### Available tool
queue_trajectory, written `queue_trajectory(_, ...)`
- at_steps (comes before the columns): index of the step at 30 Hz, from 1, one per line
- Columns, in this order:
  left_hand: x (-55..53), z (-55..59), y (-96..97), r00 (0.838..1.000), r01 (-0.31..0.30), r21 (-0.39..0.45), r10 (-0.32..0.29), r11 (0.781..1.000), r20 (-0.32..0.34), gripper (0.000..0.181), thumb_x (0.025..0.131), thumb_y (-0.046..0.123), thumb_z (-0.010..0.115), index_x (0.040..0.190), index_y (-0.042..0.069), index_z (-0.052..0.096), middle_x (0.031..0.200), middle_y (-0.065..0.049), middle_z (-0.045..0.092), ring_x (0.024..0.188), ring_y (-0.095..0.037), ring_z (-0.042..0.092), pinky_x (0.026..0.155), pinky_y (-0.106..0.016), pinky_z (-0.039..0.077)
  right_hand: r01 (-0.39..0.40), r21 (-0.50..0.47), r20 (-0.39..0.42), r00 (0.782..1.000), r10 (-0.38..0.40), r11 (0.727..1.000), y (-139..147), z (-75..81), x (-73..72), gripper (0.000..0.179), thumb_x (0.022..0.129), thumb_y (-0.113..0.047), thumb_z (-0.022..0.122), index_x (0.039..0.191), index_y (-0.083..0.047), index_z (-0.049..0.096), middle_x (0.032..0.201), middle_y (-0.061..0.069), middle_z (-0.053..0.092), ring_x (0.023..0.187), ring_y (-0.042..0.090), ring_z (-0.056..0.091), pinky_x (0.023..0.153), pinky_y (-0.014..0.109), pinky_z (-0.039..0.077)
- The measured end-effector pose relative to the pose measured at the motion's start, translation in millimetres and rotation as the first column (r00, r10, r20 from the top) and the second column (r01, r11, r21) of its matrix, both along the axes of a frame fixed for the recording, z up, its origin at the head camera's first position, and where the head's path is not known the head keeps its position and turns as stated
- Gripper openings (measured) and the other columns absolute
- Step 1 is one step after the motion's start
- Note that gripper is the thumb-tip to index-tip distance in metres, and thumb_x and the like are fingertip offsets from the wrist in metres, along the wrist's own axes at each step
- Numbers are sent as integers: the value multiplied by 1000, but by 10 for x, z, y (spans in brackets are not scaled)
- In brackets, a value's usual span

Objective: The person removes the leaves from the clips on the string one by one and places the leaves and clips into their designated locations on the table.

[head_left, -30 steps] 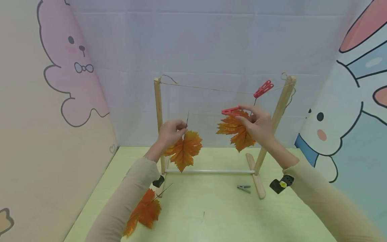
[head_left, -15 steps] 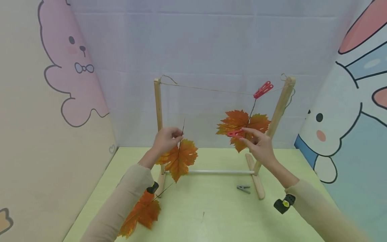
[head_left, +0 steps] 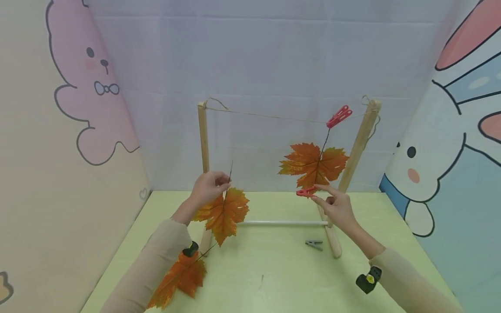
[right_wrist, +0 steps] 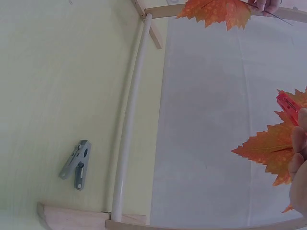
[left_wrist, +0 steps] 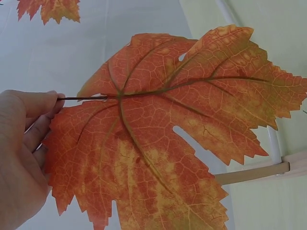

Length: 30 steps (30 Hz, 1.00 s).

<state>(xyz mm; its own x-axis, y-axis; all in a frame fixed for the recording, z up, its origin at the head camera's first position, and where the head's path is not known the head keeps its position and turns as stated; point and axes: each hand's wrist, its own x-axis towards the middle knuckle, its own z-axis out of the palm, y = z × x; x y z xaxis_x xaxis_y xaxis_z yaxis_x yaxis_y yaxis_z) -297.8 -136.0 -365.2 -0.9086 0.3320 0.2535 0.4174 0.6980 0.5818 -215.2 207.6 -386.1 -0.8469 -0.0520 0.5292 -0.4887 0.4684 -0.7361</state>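
My left hand (head_left: 209,188) pinches the dark stem of an orange maple leaf (head_left: 226,214), which hangs below the fingers with its stem tip pointing up. Seen from the left wrist, the leaf (left_wrist: 158,115) spreads wide to the right of the thumb. Between thumb and fingers my right hand (head_left: 335,206) pinches a red clothespin (head_left: 305,192), just in front of the lower lobe of a second maple leaf (head_left: 313,161). That leaf hangs by its stem from another red clothespin (head_left: 339,116) on the twine (head_left: 266,116).
A wooden frame (head_left: 203,134) with a white crossbar (head_left: 282,223) carries the twine. On the table (head_left: 289,278), a grey clothespin (head_left: 314,244) lies near the frame's right foot (head_left: 332,241). Another maple leaf (head_left: 180,278) lies at front left, partly under my left forearm.
Both hands have come down from near the twine, the left also moving leftward with its leaf. The right hand with its red clothespin now sits at the hanging leaf's lower edge.
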Motion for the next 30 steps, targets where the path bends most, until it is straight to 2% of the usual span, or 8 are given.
queue_trajectory(7, 35, -50, -56, 996, 59, -4, -58, 998, 73, 7, 84, 9, 63, 88, 6, 68, 82, -2, 66, 75, -16, 59, 72, -34, 49, 43, 12, 35, 998, -44, 999, 88, -164, 33, 28, 78, 6, 65, 105, 11, 61, 43, 9, 44, 34, -1, 26, 33, 20, 25)
queue_trajectory(12, 32, -106, -95, 984, 102, -14, -99, 995, 146, 6, 84, 7, 63, 88, 5, 67, 81, -2, 65, 73, -14, 58, 70, -31, 50, 70, -18, 122, 990, -67, 997, 144, -307, 40, 29, 80, 2, 65, 107, 10, 61, 42, -1, 35, 35, 0, 27, 34, 19, 27)
queue_trajectory(17, 32, -161, -134, 964, 162, -2, -158, 987, 215, 6, 84, 5, 62, 88, 3, 67, 81, -4, 65, 74, -14, 59, 70, -30, 51, 69, -55, 198, 979, -57, 996, 158, -422, 47, 29, 81, -1, 65, 108, 9, 60, 42, -6, 36, 34, 1, 32, 36, 21, 33)
queue_trajectory(21, 37, -212, -178, 948, 200, 24, -199, 980, 248, 6, 83, 3, 62, 87, 1, 66, 81, -5, 66, 75, -15, 61, 71, -31, 51, 59, -73, 203, 978, -43, 996, 145, -487, 58, 30, 81, 0, 65, 108, 10, 60, 73, 8, 65, 34, 1, 32, 36, 21, 34)
queue_trajectory(24, 35, -267, -221, 938, 229, 29, -229, 973, 262, 7, 83, 2, 62, 87, 0, 66, 83, -7, 66, 76, -16, 62, 71, -31, 51, 60, -76, 204, 978, -43, 995, 137, -522, 65, 31, 80, 1, 65, 109, 11, 59, 112, 20, 60, 35, 1, 31, 36, 20, 33)
queue_trajectory(25, 36, -287, -235, 934, 240, 30, -240, 970, 266, 7, 83, 2, 62, 88, -1, 67, 83, -7, 66, 75, -16, 62, 71, -31, 51, 63, -76, 212, 976, -46, 995, 137, -532, 69, 31, 80, 1, 65, 109, 11, 59, 116, 21, 58, 35, 1, 31, 36, 20, 34)
queue_trajectory(28, 48, -347, -272, 924, 261, 35, -260, 965, 280, 9, 82, 2, 63, 89, -1, 67, 82, -8, 66, 74, -16, 62, 71, -31, 51, 74, -65, 257, 965, -55, 995, 139, -558, 81, 32, 81, -1, 65, 110, 11, 59, 81, 15, 67, 35, 1, 30, 36, 20, 31)
queue_trajectory(30, 64, -387, -291, 916, 266, 46, -267, 963, 299, 9, 83, 2, 63, 89, -1, 67, 82, -7, 66, 74, -15, 61, 71, -31, 51, 75, -65, 282, 958, -54, 995, 142, -577, 86, 32, 81, -1, 65, 110, 11, 59, 57, 4, 58, 34, 2, 30, 36, 20, 31)
